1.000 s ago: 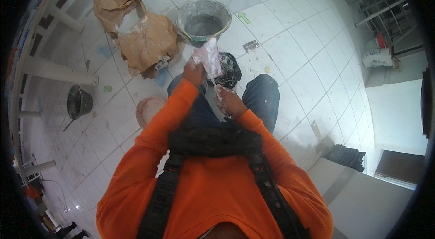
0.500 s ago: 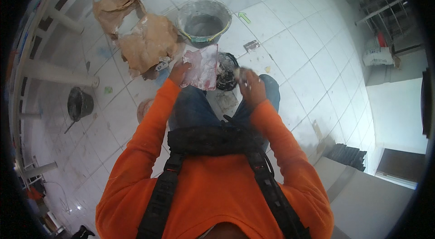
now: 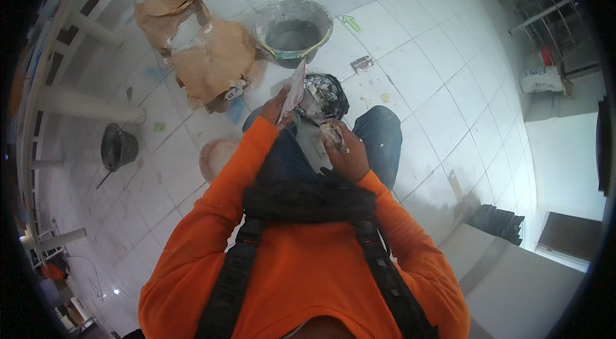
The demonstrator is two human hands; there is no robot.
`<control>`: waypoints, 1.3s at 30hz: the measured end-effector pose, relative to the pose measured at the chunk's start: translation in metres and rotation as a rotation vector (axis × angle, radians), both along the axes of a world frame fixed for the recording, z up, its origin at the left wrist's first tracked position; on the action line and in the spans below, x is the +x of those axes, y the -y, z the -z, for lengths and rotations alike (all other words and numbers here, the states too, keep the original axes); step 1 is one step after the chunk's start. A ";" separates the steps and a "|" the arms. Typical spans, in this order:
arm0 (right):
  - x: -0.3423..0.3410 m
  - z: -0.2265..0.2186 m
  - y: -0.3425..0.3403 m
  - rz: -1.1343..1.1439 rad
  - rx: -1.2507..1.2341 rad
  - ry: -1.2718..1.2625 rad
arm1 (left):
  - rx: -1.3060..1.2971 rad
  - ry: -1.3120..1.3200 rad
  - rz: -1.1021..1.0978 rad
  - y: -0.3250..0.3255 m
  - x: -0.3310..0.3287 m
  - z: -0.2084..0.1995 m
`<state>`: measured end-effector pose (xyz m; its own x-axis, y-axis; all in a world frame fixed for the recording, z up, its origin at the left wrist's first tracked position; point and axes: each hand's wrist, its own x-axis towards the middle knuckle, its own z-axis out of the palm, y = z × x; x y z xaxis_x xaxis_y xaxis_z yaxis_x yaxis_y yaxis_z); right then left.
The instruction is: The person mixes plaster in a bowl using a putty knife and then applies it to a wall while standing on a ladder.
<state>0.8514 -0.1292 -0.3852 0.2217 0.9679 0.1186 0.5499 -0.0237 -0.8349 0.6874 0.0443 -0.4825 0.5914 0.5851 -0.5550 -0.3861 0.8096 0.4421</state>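
Observation:
My left hand (image 3: 274, 108) is closed on a thin, pinkish square board (image 3: 295, 88) smeared with white paste, seen almost edge-on. My right hand (image 3: 350, 156) is closed round a whitish, paste-caked tool (image 3: 332, 133), its exact kind unclear. A pale narrow part (image 3: 312, 112) between the hands reaches toward the board; I cannot tell whether it touches. Just beyond the hands, between my knees, sits a round black container (image 3: 330, 95) with whitish grey paste on its inside and rim.
A large grey bucket (image 3: 294, 31) with grey contents stands beyond the container, beside torn brown paper (image 3: 218, 60). Left are a small dark bucket (image 3: 119, 149) and a pinkish round dish (image 3: 218, 158). Dark stacked pieces (image 3: 497, 222) lie at right, near a grey panel (image 3: 513, 281).
The board has turned from showing its broad face to nearly edge-on. My right hand has come down and nearer to me, away from the container's right side.

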 end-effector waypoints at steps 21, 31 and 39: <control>0.057 0.085 -0.077 0.176 -0.247 0.254 | 1.051 -0.653 -0.043 0.005 -0.021 -0.018; 0.049 -0.002 -0.053 0.098 0.137 -0.018 | 2.266 -1.048 -0.068 -0.001 -0.028 -0.076; 0.094 0.010 -0.083 0.000 -0.113 0.464 | 2.419 -1.073 -0.152 -0.014 -0.053 -0.100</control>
